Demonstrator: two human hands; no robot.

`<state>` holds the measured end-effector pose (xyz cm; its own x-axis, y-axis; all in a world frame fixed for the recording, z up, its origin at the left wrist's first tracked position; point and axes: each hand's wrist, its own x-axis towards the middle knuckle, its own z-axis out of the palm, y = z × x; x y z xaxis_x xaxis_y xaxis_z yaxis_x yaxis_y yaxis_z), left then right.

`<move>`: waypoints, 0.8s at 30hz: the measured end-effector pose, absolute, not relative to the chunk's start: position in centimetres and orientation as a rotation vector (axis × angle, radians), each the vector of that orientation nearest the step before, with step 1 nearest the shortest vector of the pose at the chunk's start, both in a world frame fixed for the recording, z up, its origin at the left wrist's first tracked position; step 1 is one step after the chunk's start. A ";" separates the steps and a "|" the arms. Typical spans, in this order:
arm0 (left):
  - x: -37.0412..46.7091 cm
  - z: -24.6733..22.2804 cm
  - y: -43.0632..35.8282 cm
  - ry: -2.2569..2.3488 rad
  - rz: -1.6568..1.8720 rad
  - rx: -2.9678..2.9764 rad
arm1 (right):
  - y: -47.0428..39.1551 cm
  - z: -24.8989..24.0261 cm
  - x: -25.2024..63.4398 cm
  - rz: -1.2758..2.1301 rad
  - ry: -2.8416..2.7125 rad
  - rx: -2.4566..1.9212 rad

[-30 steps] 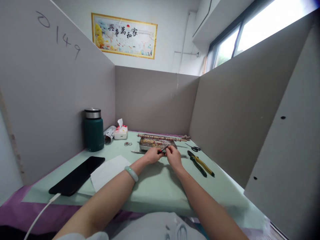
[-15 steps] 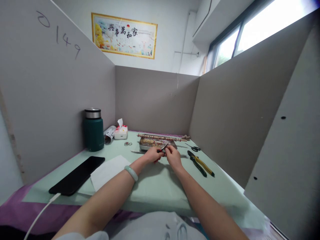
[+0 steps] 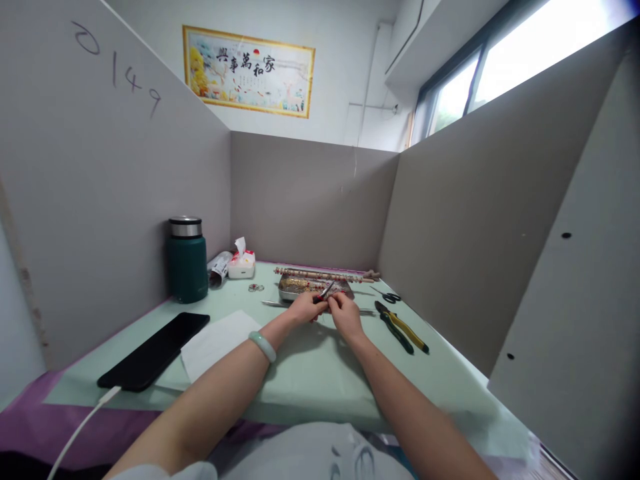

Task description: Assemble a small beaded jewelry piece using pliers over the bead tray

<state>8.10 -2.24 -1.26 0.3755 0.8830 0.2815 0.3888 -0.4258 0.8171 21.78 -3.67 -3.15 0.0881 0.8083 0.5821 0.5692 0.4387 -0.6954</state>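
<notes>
My left hand (image 3: 305, 307), a pale green bangle on its wrist, is closed around small pliers (image 3: 327, 291) with dark and red handles. Their metal jaws point up and to the right. Close beside it, my right hand (image 3: 345, 317) has its thumb and fingers pinched together near the pliers; whatever lies between them is too small to make out. Both hands are over the front edge of a metal tray (image 3: 287, 295) with small gold and red pieces in it. Bead-wrapped sticks (image 3: 320, 275) lie along the tray's far side.
Larger green-and-yellow pliers (image 3: 403, 328) and black scissors (image 3: 390, 297) lie to the right. On the left are a phone (image 3: 155, 350) with a white cable, white paper (image 3: 220, 340), a green flask (image 3: 187, 267), a tissue box (image 3: 242, 268) and small rings (image 3: 256, 288). Grey partitions (image 3: 310, 200) enclose the table.
The pliers' jaws have tilted more upward and shifted slightly left. My right hand has moved slightly left and down, its fingertips closer to my left hand.
</notes>
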 end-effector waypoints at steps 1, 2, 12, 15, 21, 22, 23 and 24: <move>8.1 -1.3 -2.2 1.096 0.967 1.981 | -3.7 -3.2 21.8 0.270 -1.595 -1.236; 8.1 -1.3 -2.1 1.097 0.970 1.977 | -3.6 -3.2 21.8 0.272 -1.596 -1.235; 8.1 -1.6 -1.7 1.076 0.984 1.928 | -3.9 -3.2 21.7 0.244 -1.658 -1.241; 8.2 -1.7 -1.6 1.061 0.992 1.922 | -3.8 -3.3 21.7 0.242 -1.665 -1.246; 8.2 -1.9 -1.3 1.066 0.985 1.936 | -3.7 -3.4 21.7 0.246 -1.693 -1.244; 8.2 -1.9 -1.3 1.065 0.987 1.935 | -3.7 -3.4 21.7 0.244 -1.699 -1.245; 8.2 -1.8 -1.4 1.065 0.989 1.933 | -3.8 -3.4 21.6 0.240 -1.703 -1.249; 8.1 -1.8 -1.4 1.063 0.989 1.932 | -3.8 -3.4 21.6 0.236 -1.710 -1.249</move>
<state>8.14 -1.41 -1.76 0.3690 0.8862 0.2801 0.3433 -0.4101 0.8450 21.63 -3.82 -3.38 -0.0045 0.8142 0.5806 0.6266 0.4548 -0.6329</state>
